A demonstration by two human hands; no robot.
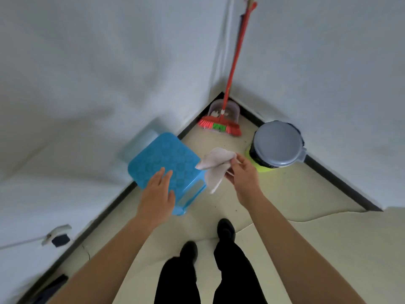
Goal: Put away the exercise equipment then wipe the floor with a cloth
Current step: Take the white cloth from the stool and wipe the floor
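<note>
A: How is the right grip [243,175] shown?
B: Clamped on a pale cloth [215,164], which is held above the floor [285,194], beside a blue stool [166,159].
A: And the left grip [156,194]?
B: It is held apart, flat over the stool top; contact cannot be told.

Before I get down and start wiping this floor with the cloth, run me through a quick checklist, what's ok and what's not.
1. Cloth in hand: ok. The right hand pinches the cloth.
2. Cloth spread for wiping: not ok. It hangs bunched and folded.
3. Other hand free: ok. The left hand is open over the blue stool and holds nothing.
4. Corner floor free of obstacles: not ok. The stool, broom and bin stand there.
5. Exercise equipment put away: cannot tell. None is in view.
6. Cloth damp: cannot tell.
</note>
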